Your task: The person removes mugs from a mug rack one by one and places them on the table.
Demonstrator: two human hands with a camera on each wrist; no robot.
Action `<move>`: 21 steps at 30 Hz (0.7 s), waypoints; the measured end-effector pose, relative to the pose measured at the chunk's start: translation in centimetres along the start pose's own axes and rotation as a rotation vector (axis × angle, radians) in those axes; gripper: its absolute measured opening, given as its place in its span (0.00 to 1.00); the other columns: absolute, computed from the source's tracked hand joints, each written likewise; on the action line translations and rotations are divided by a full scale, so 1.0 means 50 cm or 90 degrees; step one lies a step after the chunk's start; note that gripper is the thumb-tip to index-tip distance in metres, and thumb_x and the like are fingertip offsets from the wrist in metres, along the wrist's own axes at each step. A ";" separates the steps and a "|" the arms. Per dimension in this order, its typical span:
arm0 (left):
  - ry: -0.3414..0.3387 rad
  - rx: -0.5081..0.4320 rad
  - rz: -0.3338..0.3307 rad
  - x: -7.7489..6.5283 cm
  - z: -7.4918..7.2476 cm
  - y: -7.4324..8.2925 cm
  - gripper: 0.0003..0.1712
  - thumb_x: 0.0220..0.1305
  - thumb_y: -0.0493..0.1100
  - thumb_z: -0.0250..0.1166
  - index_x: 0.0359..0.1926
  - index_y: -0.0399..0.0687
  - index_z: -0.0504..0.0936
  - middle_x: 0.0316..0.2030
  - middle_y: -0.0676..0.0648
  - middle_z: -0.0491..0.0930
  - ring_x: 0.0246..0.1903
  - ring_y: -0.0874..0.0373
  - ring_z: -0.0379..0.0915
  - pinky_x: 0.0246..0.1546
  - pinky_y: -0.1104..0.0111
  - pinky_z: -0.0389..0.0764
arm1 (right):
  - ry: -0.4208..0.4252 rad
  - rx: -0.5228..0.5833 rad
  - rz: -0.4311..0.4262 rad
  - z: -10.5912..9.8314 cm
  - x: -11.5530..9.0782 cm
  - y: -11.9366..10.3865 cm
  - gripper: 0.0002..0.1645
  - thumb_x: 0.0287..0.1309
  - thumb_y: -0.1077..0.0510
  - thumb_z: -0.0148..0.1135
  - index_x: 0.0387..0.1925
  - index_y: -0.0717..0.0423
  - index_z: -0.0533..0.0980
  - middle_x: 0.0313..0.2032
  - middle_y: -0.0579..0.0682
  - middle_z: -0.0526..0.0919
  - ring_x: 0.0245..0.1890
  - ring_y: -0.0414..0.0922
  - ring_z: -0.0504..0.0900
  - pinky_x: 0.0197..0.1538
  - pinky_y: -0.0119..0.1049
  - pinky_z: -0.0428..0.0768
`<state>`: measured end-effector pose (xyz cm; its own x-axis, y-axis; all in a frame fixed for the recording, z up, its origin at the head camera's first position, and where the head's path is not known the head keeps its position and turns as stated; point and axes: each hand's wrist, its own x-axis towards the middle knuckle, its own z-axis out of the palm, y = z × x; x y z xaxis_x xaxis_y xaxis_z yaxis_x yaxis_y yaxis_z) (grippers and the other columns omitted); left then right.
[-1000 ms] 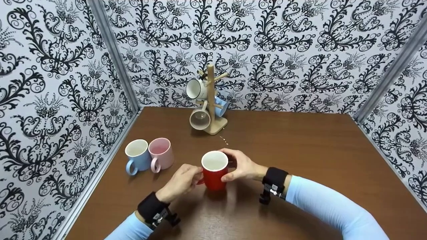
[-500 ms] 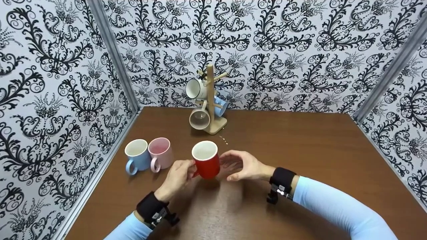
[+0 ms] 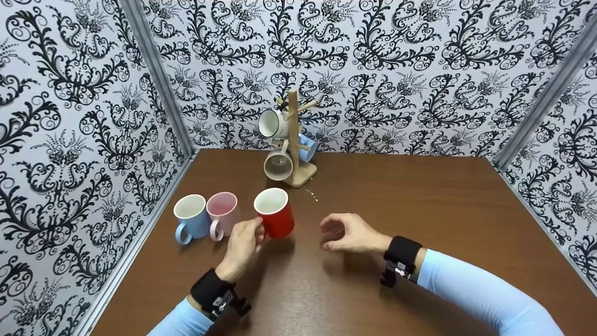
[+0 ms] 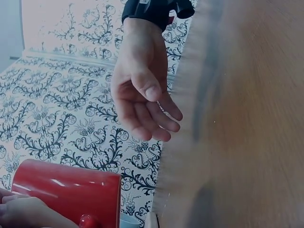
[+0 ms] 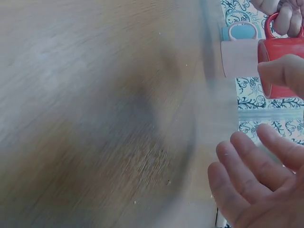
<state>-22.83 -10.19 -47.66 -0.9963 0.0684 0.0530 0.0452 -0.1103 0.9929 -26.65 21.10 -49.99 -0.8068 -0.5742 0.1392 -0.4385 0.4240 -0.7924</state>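
The left hand point(image 3: 242, 247) grips the red mug point(image 3: 278, 224) by its handle, though the fingertips are partly hidden; the mug hangs slightly tilted above the bench point(image 3: 396, 196), near the upright pink mug point(image 3: 227, 218). The right hand point(image 3: 357, 234), thumb and loosely bent fingers apart, holds nothing. Farther back stands a wooden mug tree point(image 3: 293, 126).

Right wrist view crops red mug point(image 5: 286, 46); sleeves point(image 3: 485, 295) cropped.
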 end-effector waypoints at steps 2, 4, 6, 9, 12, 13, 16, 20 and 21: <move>0.016 -0.003 -0.001 0.002 -0.001 0.000 0.25 0.78 0.40 0.51 0.18 0.48 0.67 0.16 0.54 0.65 0.16 0.63 0.58 0.16 0.73 0.58 | 0.004 -0.016 -0.003 -0.005 -0.003 -0.001 0.31 0.54 0.56 0.80 0.56 0.65 0.80 0.50 0.60 0.89 0.49 0.54 0.90 0.54 0.52 0.86; 0.032 -0.010 -0.003 0.004 -0.002 -0.002 0.25 0.78 0.40 0.51 0.18 0.48 0.66 0.16 0.54 0.64 0.15 0.64 0.57 0.15 0.75 0.57 | 0.007 -0.031 -0.006 -0.008 -0.005 -0.003 0.31 0.54 0.54 0.80 0.55 0.65 0.80 0.49 0.60 0.89 0.49 0.54 0.90 0.53 0.52 0.87; 0.049 -0.016 -0.006 0.007 -0.005 -0.005 0.26 0.79 0.41 0.51 0.17 0.48 0.65 0.16 0.55 0.63 0.15 0.66 0.56 0.14 0.76 0.57 | 0.007 -0.039 -0.004 -0.010 -0.007 -0.004 0.31 0.54 0.54 0.80 0.55 0.65 0.80 0.49 0.60 0.89 0.48 0.53 0.90 0.53 0.51 0.87; 0.074 -0.031 -0.013 0.010 -0.008 -0.009 0.27 0.79 0.41 0.50 0.17 0.49 0.64 0.15 0.55 0.62 0.14 0.66 0.54 0.13 0.76 0.55 | 0.005 -0.054 0.001 -0.012 -0.011 -0.005 0.31 0.54 0.53 0.80 0.55 0.64 0.81 0.49 0.59 0.89 0.48 0.52 0.90 0.52 0.49 0.87; 0.092 -0.032 -0.016 0.014 -0.012 -0.013 0.27 0.79 0.41 0.51 0.17 0.48 0.64 0.16 0.55 0.61 0.14 0.67 0.53 0.13 0.76 0.55 | 0.009 -0.072 0.006 -0.015 -0.014 -0.005 0.30 0.54 0.52 0.81 0.54 0.63 0.81 0.49 0.58 0.90 0.48 0.50 0.90 0.53 0.47 0.87; 0.095 -0.029 -0.015 0.014 -0.013 -0.015 0.27 0.79 0.41 0.51 0.17 0.49 0.64 0.16 0.56 0.61 0.14 0.67 0.52 0.13 0.76 0.55 | 0.012 -0.077 0.009 -0.016 -0.016 -0.006 0.30 0.53 0.52 0.81 0.54 0.62 0.81 0.48 0.58 0.90 0.47 0.50 0.90 0.53 0.47 0.87; 0.103 -0.018 -0.015 0.019 -0.018 -0.021 0.27 0.79 0.42 0.52 0.17 0.48 0.64 0.16 0.56 0.61 0.14 0.66 0.53 0.14 0.76 0.55 | 0.019 -0.096 0.017 -0.017 -0.019 -0.008 0.29 0.52 0.52 0.81 0.53 0.61 0.82 0.48 0.56 0.90 0.47 0.48 0.90 0.53 0.47 0.87; 0.119 -0.012 -0.026 0.025 -0.024 -0.034 0.26 0.79 0.42 0.52 0.17 0.49 0.67 0.16 0.56 0.63 0.15 0.66 0.55 0.15 0.75 0.56 | 0.020 -0.111 0.028 -0.016 -0.022 -0.013 0.29 0.51 0.53 0.81 0.53 0.60 0.82 0.48 0.55 0.90 0.48 0.48 0.90 0.54 0.48 0.86; 0.124 -0.011 -0.029 0.026 -0.026 -0.037 0.26 0.79 0.42 0.52 0.17 0.49 0.68 0.16 0.56 0.64 0.16 0.66 0.56 0.15 0.75 0.57 | 0.021 -0.114 0.030 -0.016 -0.023 -0.014 0.28 0.51 0.54 0.80 0.53 0.59 0.82 0.48 0.55 0.90 0.48 0.48 0.90 0.54 0.48 0.86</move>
<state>-24.30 -11.17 -49.56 -0.9928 -0.1186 -0.0149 0.0004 -0.1283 0.9917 -25.75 22.02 -49.12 -0.8394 -0.5287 0.1259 -0.4607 0.5692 -0.6810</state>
